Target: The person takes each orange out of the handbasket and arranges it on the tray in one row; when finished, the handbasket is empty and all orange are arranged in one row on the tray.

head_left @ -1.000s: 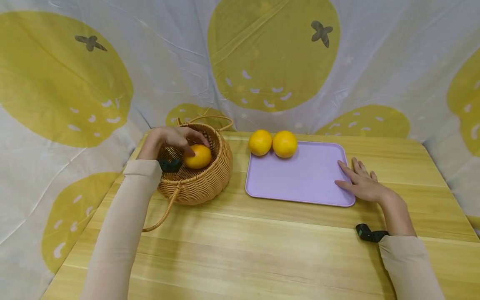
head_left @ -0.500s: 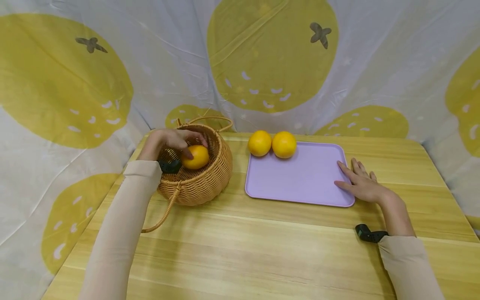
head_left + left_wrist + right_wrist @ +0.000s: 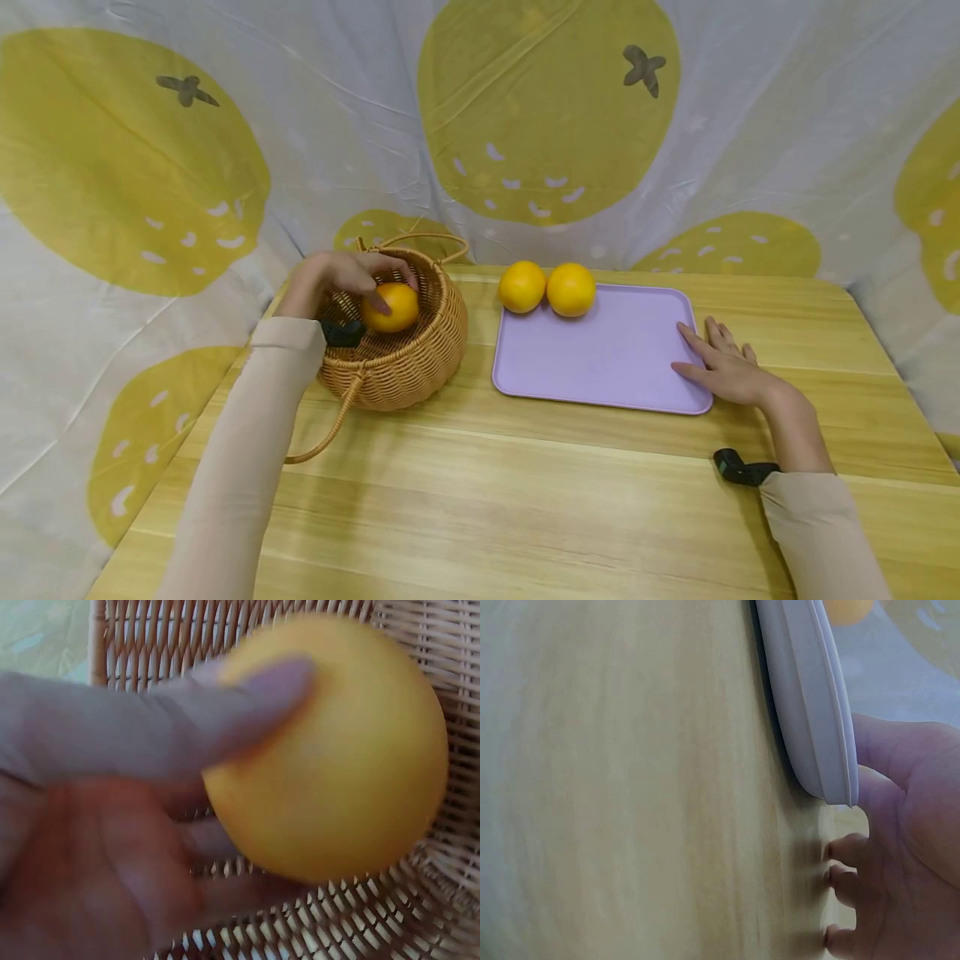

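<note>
Inside the wicker basket (image 3: 408, 375), my left hand (image 3: 348, 273) grips an orange (image 3: 397, 308), with the thumb lying across its near side. The left wrist view shows that orange (image 3: 345, 765) large, against the woven wall, with the other fingers partly hidden behind and below it. My right hand (image 3: 727, 367) is spread at the right end of a lilac tray (image 3: 600, 358). Its thumb and index finger lie over the tray's edge, while the other fingers reach the tabletop beside it. Two oranges, a left one (image 3: 522, 287) and a right one (image 3: 572, 290), sit together at the tray's back left corner.
The basket has a front handle (image 3: 330, 437) drooping onto the wooden table (image 3: 525, 500) and a back handle (image 3: 423, 237) near the curtain. A white curtain (image 3: 352, 125) with yellow fruit prints hangs behind and at both sides of the table.
The left hand keeps its grip on the orange within the basket, and the orange has shifted only slightly. The right hand, the tray and the two oranges stay in place.
</note>
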{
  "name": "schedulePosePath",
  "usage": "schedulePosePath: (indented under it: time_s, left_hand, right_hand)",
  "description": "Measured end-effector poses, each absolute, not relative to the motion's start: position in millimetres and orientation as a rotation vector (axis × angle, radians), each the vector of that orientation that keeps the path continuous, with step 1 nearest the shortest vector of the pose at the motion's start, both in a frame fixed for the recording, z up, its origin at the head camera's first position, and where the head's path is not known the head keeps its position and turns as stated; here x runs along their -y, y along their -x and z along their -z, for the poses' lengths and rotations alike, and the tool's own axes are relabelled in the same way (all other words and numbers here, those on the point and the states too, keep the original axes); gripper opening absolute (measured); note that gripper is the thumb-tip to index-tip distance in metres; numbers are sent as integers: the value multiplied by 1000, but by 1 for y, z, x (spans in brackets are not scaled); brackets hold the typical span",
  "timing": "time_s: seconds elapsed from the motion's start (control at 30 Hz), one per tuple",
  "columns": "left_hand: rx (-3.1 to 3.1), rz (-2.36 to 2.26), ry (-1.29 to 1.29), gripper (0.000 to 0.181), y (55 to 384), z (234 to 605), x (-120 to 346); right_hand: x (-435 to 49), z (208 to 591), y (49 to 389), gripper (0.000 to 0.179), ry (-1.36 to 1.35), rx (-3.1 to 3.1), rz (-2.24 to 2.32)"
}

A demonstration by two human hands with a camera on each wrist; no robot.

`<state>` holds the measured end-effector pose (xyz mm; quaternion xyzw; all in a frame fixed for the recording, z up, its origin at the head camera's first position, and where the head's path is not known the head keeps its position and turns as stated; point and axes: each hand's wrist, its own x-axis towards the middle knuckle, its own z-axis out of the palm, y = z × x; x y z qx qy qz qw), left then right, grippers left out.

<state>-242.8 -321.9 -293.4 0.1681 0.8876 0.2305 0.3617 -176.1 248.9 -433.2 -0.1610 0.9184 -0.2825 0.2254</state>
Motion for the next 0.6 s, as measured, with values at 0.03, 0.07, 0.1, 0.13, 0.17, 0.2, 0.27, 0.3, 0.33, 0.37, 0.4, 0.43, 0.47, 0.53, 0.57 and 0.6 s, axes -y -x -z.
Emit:
schedulePosePath:
  time_s: [0.03,0.07,0.1,0.13,0.17,0.2,0.27,0.3,0.33,0.37,0.4,0.43,0.47,0.53,0.57,0.6]
  left_hand:
    - [-2282,-611,-439,54,242,291,322]
    - [-2276,-634,-448,54,241,288,322]
    - [-2271,-653,-469,55,241,286,322]
    - [-2264,-675,-491,55,240,284,323]
    - [-2259,-700,-513,55,239,281,324]
    - [-2251,-733,-521,55,238,279,325]
    - [-2229,-795,-543,55,237,274,328]
    - [-2221,-816,-559,55,236,272,329]
    - [-2211,-838,-562,55,234,269,330]
    - [-2197,-860,-560,55,233,266,331]
    - [-2184,-879,-557,55,231,263,331]
    - [-2179,-888,-556,55,229,260,331]
    - [-2190,-883,-558,55,228,257,330]
    - [-2210,-886,-558,54,224,251,327]
    - [-2228,-884,-561,53,223,248,325]
    - [-2247,-887,-560,52,222,245,322]
  right_hand:
    - [-249,433,176,85,444,-2532,780]
    - [-249,433,176,85,445,-2531,783]
    - [-249,433,176,85,445,-2530,785]
    - [-249,433,176,86,445,-2528,788]
    - [-249,433,176,86,444,-2528,789]
    - [-249,433,175,86,443,-2527,789]
    - [-250,433,175,86,441,-2527,789]
    - [-250,433,175,86,441,-2527,788]
    - [-250,433,175,86,442,-2528,787]
    - [-250,433,176,86,443,-2529,787]
    - [-250,433,176,86,444,-2531,784]
    - [-250,434,176,85,447,-2532,781]
    - [-250,434,176,85,449,-2533,779]
    - [-250,434,176,85,454,-2534,774]
    - [-250,434,176,85,454,-2534,774]
    - [-250,434,176,85,454,-2534,772]
